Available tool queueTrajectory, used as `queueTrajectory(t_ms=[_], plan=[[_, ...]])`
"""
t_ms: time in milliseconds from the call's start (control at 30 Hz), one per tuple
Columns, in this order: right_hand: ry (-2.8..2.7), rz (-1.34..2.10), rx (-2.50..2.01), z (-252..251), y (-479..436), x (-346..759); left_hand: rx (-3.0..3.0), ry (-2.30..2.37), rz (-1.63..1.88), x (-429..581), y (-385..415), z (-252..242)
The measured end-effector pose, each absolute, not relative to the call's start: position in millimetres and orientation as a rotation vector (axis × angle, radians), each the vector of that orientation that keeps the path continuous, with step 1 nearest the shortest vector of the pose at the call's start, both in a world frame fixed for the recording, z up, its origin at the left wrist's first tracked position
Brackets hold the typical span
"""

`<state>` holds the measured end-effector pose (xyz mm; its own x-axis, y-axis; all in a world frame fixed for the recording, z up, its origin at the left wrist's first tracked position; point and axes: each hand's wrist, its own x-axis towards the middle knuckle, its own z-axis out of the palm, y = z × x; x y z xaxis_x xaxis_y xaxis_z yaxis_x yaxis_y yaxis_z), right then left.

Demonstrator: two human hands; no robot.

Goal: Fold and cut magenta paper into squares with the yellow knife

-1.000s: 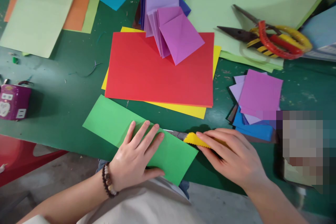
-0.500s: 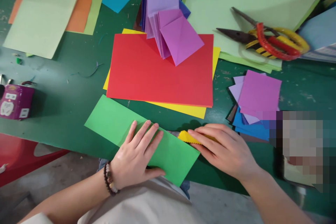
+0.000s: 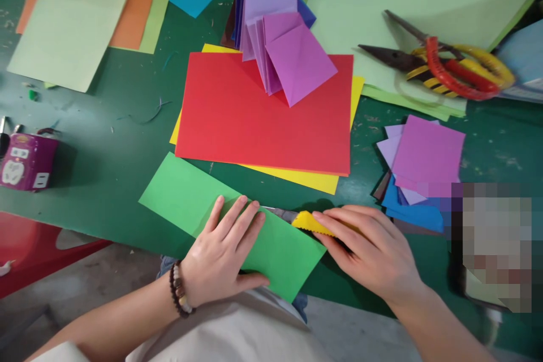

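Note:
A folded-looking green paper strip [image 3: 178, 186] lies slanted at the table's front edge. My left hand [image 3: 227, 251] rests flat on its middle, fingers spread, a beaded bracelet at the wrist. My right hand [image 3: 365, 246] is closed round a yellow-handled cutter [image 3: 311, 223], whose grey blade points left along the strip's upper edge. The blade's tip ends near the fingertips of my left hand. Behind the strip, a red sheet [image 3: 263, 119] lies over a yellow sheet [image 3: 324, 182].
Purple folded papers [image 3: 301, 59] lie on the red sheet. Pliers and scissors [image 3: 458, 70] rest on pale green sheets [image 3: 352, 0] at the back right. More small papers [image 3: 428, 150] lie at right. A purple box [image 3: 29, 161] stands at left on the green table [image 3: 97, 181].
The view has shifted slightly. The cutter is turned or moved a little, and more of its blade now shows beside the strip. My left hand keeps its place on the green paper.

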<state>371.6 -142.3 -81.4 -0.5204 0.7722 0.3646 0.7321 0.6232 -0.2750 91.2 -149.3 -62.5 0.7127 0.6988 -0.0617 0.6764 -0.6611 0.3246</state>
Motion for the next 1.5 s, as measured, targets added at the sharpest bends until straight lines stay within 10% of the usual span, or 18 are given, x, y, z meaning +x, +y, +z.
queueTrajectory(t_ms=[1500], plan=[[-2.458,0.162,-1.138,-78,-144,386,2.551,1.141,0.039,92,-142,-55]])
